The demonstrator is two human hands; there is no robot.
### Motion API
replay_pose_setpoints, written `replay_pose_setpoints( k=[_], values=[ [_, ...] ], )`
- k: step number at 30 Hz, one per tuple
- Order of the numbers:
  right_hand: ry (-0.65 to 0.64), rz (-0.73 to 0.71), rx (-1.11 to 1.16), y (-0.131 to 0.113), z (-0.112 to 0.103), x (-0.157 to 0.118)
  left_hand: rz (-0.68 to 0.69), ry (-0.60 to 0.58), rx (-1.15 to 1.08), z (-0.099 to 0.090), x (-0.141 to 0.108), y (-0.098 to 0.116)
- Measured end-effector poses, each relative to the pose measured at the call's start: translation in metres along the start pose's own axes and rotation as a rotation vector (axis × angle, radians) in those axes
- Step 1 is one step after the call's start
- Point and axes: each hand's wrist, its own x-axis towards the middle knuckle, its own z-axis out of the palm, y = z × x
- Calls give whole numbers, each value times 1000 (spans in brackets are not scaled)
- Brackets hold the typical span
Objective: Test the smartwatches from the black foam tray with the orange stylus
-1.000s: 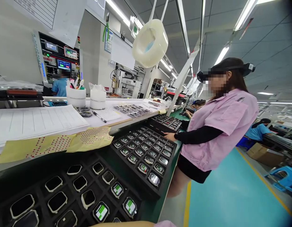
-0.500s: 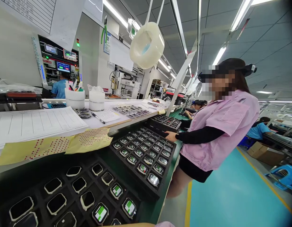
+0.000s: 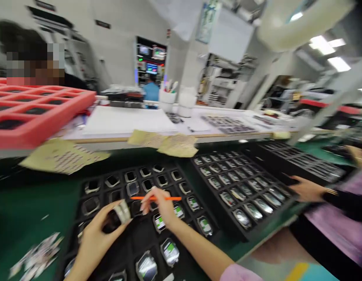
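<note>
Over the near black tray (image 3: 142, 234), my left hand (image 3: 100, 228) is closed around a smartwatch (image 3: 122, 212), its pale side edge turned up toward the right. A thin orange stick (image 3: 173, 198) lies across the fingers of my right hand (image 3: 159, 201), which pinch it just right of the left hand. Both hands are apart. Rows of smartwatches fill the tray compartments; several at the right, such as the lit smartwatch (image 3: 170, 251), show green and white screens, while those at the back are dark. Motion blurs the view somewhat.
A second black tray of watches (image 3: 242, 183) stands to the right, where a co-worker's hand (image 3: 308, 189) touches its edge. A red foam tray (image 3: 52, 117) sits on the shelf at left. Peeled strips (image 3: 37, 255) lie on the green mat (image 3: 22, 207).
My view has swung left and down. Both my hands have come into sight over the near tray, one with a smartwatch, the other with an orange stick.
</note>
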Motion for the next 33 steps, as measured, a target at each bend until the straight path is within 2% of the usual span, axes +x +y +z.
replay_pose_setpoints(
  k=[4,10,23,27,33],
  values=[
    [-2,-11,-40,0,-4,-9,-48,-6,-17,-3,-4,10],
    [-95,-26,-62,-4,-3,-23,-56,-45,-124,-2,-7,25],
    [-53,-86,-178,-5,0,-24,-28,-68,-144,-2,-9,25],
    [-47,-97,-225,-6,2,-26,29,-56,-125,-3,-8,25],
    [-60,-68,-154,-6,0,-23,60,-57,-105,-1,-8,24]
  ],
)
